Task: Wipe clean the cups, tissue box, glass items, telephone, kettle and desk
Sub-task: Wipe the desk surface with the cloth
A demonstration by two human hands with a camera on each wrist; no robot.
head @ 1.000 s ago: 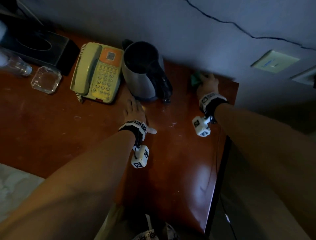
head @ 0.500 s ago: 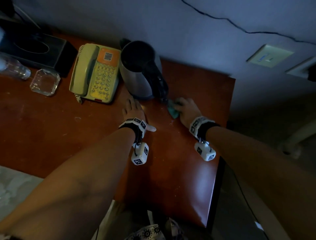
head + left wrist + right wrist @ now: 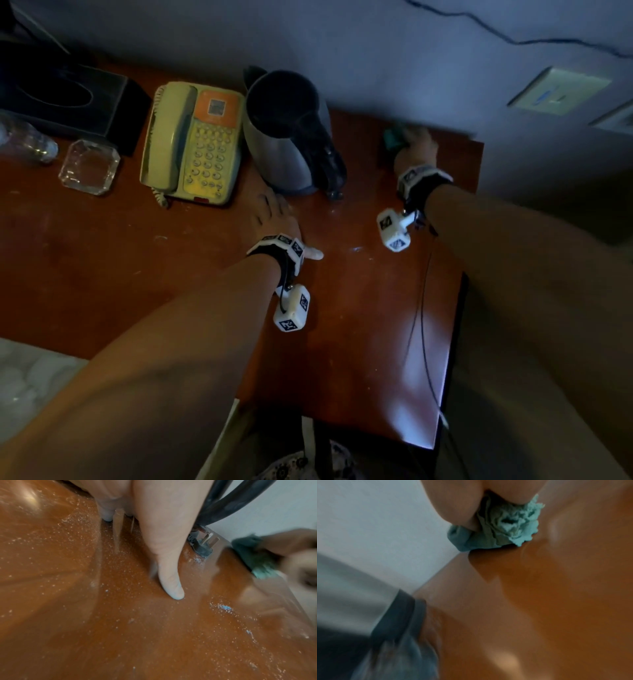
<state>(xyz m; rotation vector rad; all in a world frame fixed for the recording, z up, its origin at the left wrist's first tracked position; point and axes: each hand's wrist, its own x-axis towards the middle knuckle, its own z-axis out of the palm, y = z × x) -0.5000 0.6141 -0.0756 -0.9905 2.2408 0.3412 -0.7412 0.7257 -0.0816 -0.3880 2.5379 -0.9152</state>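
Right hand [image 3: 416, 144] grips bunched cloth [image 3: 501, 531] at desk [image 3: 342, 342] far corner by the wall. Left hand [image 3: 274, 219] flat, fingers straight, beside kettle [image 3: 284, 133]. Specks remain mid-desk; telephone [image 3: 191, 144] probably unwiped, too dim to judge.

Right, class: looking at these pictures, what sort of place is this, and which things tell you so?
Probably a hotel or guest room: on one wooden desk stand a corded telephone, an electric kettle, a dark tissue box and a glass ashtray.
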